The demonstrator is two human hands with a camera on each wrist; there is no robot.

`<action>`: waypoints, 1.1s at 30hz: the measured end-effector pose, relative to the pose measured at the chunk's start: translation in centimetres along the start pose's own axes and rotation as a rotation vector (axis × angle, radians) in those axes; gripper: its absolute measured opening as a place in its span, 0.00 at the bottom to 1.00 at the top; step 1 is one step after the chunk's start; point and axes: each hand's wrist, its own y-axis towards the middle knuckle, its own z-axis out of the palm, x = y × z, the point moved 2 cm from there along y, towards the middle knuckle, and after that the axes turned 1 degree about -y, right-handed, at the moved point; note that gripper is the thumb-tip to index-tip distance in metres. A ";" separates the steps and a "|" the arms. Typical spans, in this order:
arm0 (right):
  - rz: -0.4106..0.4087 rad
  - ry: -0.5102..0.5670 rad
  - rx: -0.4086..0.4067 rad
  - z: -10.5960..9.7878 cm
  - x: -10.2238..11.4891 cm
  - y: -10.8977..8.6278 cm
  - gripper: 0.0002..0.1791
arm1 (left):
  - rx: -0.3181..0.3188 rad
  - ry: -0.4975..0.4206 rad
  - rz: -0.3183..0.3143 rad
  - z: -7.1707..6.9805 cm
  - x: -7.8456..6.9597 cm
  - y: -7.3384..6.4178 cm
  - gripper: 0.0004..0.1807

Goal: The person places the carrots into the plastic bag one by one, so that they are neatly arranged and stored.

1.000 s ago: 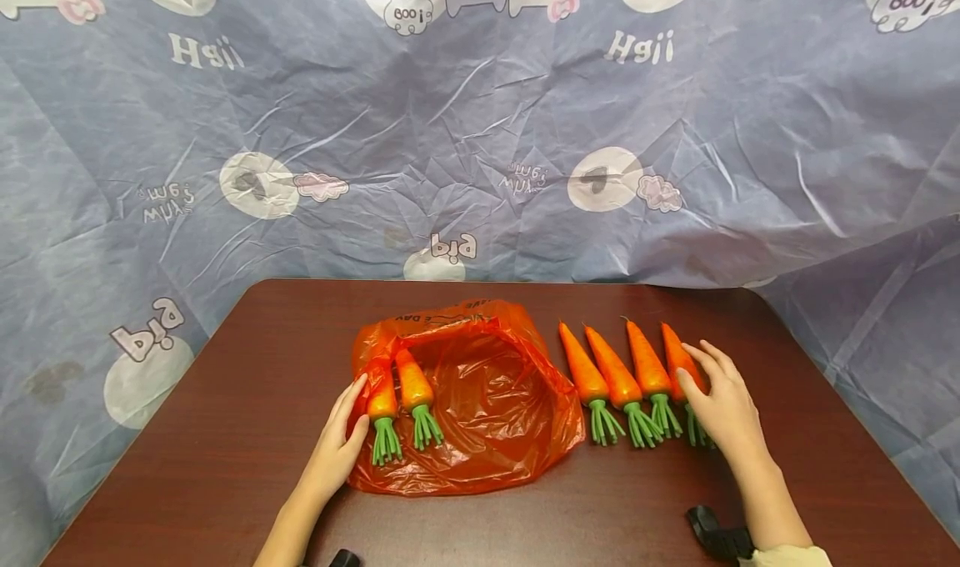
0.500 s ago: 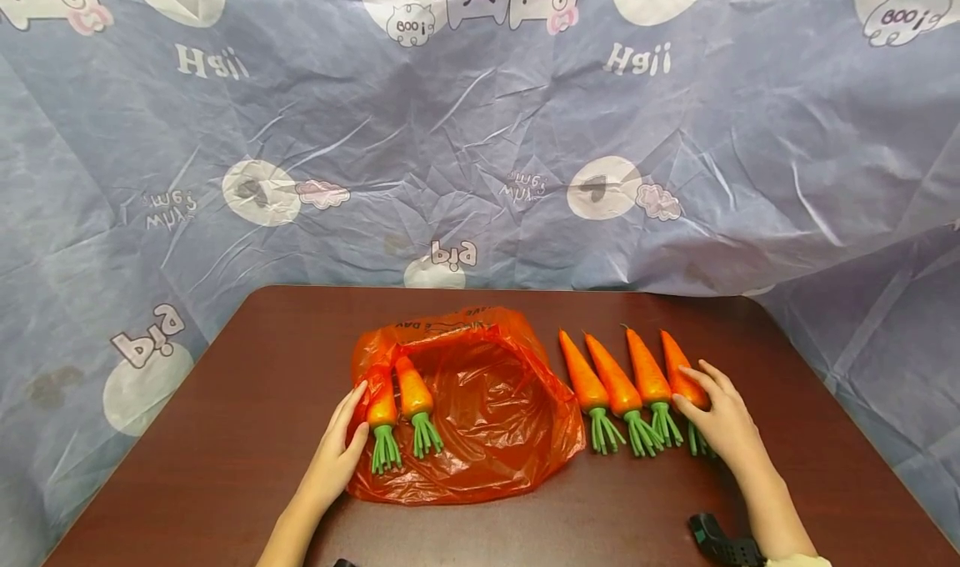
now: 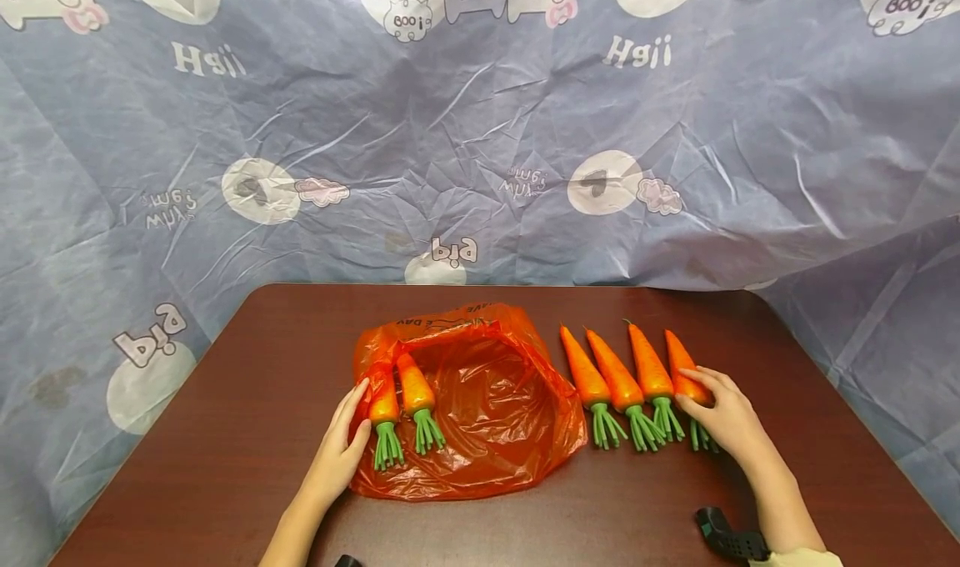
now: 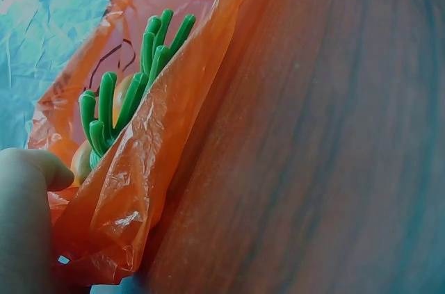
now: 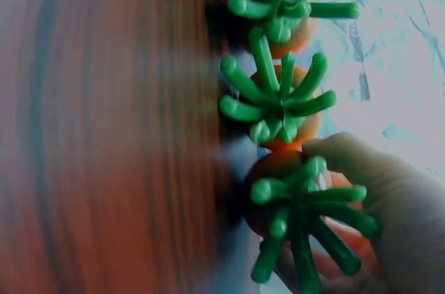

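A red plastic bag (image 3: 495, 434) lies with its mouth toward me, and two carrots (image 3: 417, 388) with green stems sit inside at its left. My left hand (image 3: 336, 450) holds the bag's left edge, fingers on the outside and thumb beside the nearer carrot. In the left wrist view the thumb (image 4: 42, 169) shows, while the fingers are hidden. To the right of the bag, several carrots (image 3: 585, 371) lie in a row, tips pointing away. My right hand (image 3: 727, 413) grips the rightmost carrot (image 3: 678, 363), thumb on its left side and fingers round its right in the right wrist view.
Everything rests on a dark reddish-brown table (image 3: 247, 434). A blue-grey patterned cloth (image 3: 450, 117) hangs behind the table's far edge. Black wrist mounts (image 3: 731, 538) sit near the forearms.
My right hand has moved slightly down and closed in round the rightmost carrot. The left hand and the bag have kept their places.
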 end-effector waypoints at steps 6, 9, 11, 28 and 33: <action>-0.003 -0.018 0.020 -0.4 0.3 -0.3 0.26 | -0.001 0.026 -0.005 0.0 0.0 0.1 0.30; -0.002 -0.031 0.012 -0.6 0.2 -0.4 0.25 | 0.002 0.042 -0.007 0.1 0.2 0.0 0.30; 0.004 -0.037 0.012 -0.7 0.3 -0.5 0.25 | 0.005 0.042 -0.008 0.1 0.3 0.0 0.30; -0.056 -0.019 -0.047 -2.8 3.5 -0.3 0.26 | 0.004 -0.023 -0.004 0.1 0.2 0.0 0.30; -0.067 -0.005 -0.033 -3.1 4.9 -0.3 0.27 | 0.003 -0.023 -0.010 0.0 0.1 0.0 0.31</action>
